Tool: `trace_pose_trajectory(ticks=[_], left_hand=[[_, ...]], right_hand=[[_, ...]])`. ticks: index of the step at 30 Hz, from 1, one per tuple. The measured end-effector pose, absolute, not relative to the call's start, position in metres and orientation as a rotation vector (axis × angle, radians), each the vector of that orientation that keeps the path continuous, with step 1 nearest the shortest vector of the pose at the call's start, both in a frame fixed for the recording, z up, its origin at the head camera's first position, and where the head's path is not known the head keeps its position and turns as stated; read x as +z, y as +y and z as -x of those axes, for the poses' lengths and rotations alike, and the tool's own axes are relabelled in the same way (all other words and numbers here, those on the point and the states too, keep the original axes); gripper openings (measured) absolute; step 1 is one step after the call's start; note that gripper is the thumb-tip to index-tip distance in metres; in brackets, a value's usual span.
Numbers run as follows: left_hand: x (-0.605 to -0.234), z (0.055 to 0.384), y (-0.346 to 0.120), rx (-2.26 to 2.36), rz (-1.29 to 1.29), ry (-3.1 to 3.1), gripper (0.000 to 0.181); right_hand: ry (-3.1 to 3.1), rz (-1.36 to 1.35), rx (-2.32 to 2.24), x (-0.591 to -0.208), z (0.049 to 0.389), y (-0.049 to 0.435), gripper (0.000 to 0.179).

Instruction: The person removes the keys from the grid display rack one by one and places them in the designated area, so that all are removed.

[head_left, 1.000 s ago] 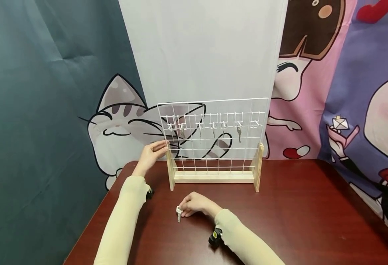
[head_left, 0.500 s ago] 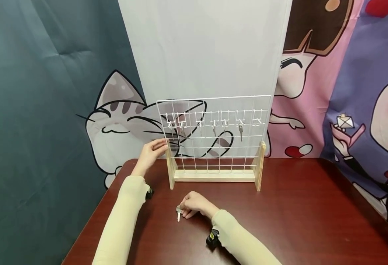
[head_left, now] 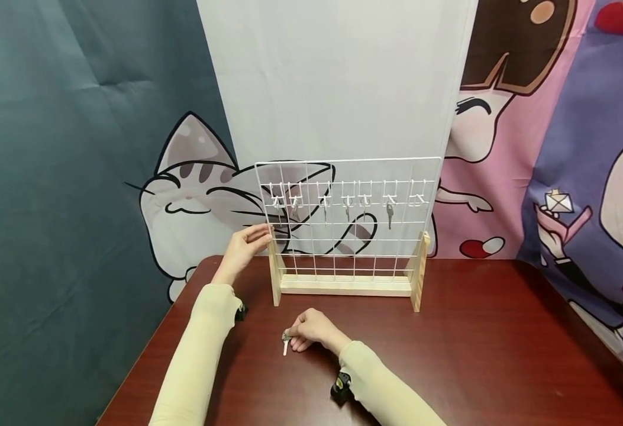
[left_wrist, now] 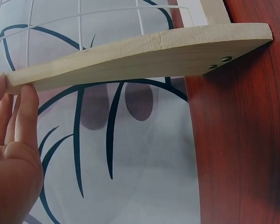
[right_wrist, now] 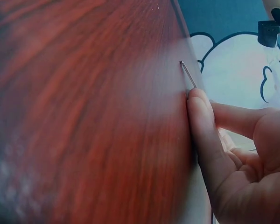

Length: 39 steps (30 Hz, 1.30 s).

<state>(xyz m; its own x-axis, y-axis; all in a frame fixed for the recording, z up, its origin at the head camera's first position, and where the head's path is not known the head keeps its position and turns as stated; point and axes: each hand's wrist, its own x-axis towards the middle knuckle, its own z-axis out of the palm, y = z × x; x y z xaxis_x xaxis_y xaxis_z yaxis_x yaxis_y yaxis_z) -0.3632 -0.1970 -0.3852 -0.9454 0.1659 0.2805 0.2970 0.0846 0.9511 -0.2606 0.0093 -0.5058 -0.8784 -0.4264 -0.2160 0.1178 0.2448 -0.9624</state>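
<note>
Low over the table, my right hand point(head_left: 313, 329) pinches a small silver key point(head_left: 286, 343) between thumb and finger, its blade pointing down toward me. In the right wrist view the key point(right_wrist: 188, 74) shows edge-on as a thin sliver beyond the fingertips. My left hand point(head_left: 241, 251) is at the left side of a white wire grid rack point(head_left: 338, 239). Thumb and fingers pinch the tip of its wooden side leg point(left_wrist: 107, 63) in the left wrist view. Several keys hang from hooks along the upper grid, one being a grey key point(head_left: 390, 216); the rightmost hook point(head_left: 416, 199) carries no key.
The rack's wooden base bar point(head_left: 345, 286) and right wooden leg point(head_left: 420, 272) stand on the reddish-brown table point(head_left: 481, 343). Behind them hangs a backdrop with a cartoon cat point(head_left: 189, 195). A dark green curtain point(head_left: 50, 207) borders the left.
The head view has shifted slightly. My right hand keeps its grip on the key, which has tilted a little. My left hand stays on the rack's leg.
</note>
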Motion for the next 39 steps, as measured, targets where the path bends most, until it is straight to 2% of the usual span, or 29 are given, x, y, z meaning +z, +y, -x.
trace_pose_trajectory(ticks=[6,15,39], left_hand=[[-0.383,0.363,-0.195,-2.048,0.486,-2.214,0.042],[-0.368,0.343,-0.189,-2.021,0.48,-2.226,0.04],[-0.365,0.341,-0.189,-2.07,0.453,-2.205,0.041]], right_hand=[[2.092,0.276,-1.687,-0.505,0.261,0.011,0.013],[2.065,0.278,-1.661,-0.508,0.263,0.013,0.014],[1.98,0.243,-1.644,-0.506,0.268,0.015,0.018]])
